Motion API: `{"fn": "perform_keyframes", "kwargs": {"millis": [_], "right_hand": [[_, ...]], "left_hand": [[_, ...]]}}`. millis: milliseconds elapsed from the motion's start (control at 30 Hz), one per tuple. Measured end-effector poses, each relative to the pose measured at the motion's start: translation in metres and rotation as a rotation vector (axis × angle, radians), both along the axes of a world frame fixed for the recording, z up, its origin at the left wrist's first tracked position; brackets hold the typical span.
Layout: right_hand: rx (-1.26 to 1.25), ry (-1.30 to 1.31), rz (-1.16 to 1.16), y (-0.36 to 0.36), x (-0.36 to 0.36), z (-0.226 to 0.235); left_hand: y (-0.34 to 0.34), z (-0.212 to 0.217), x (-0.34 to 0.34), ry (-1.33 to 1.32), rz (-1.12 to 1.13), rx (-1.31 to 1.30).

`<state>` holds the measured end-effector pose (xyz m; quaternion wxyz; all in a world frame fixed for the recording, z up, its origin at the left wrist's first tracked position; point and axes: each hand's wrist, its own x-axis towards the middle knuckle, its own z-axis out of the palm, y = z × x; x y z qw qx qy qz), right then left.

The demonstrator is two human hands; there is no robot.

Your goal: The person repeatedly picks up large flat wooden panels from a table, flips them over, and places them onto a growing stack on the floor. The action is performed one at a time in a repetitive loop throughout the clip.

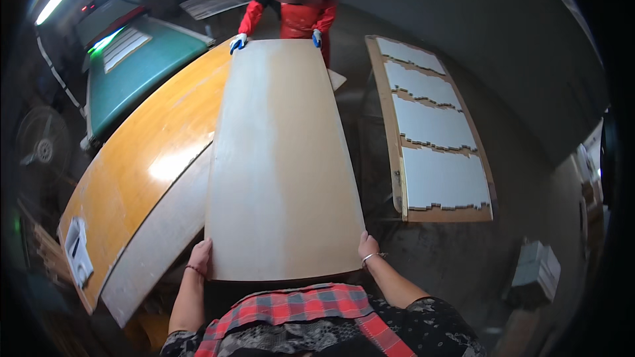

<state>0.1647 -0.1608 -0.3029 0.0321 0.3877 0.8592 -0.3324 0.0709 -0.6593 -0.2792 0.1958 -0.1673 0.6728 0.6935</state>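
A long tan board [311,158] with a pale whitish band down its left half stretches away from me. My left hand [201,257] grips its near left edge, fingers hidden beneath. On the near right corner my right hand [368,246] is closed the same way, a bracelet at the wrist. At the far end a co-worker in red sleeves holds the board's two far corners with gloved hands, one glove [238,43] at the left and another glove [317,39] at the right.
Left of the board stands a glossy orange table [152,119] with a white tray [78,251] on its near end. Beyond is a green conveyor [142,69]. At right, a brown panel [450,215] carries several white sheets. A fan [43,151] stands far left, wrapped stacks [536,271] lower right.
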Motion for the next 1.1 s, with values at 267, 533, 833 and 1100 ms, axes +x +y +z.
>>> {"fn": "perform_keyframes", "kwargs": {"millis": [267, 533, 833, 1100], "right_hand": [[-0.061, 0.053, -0.069, -0.144, -0.024, 0.030], [-0.696, 0.323, -0.093, -0.336, -0.131, 0.019], [-1.213, 0.236, 0.082, -0.323, -0.149, -0.008], [-1.491, 1.385, -0.133, -0.107, 0.050, 0.120]], "left_hand": [[-0.111, 0.113, -0.132, 0.067, -0.173, -0.139], [-0.015, 0.467, -0.088, 0.671, -0.601, -0.116], [0.313, 0.408, -0.019, 1.087, -1.230, -0.937], [0.528, 0.232, 0.028, 1.100, -1.617, -1.333]]}}
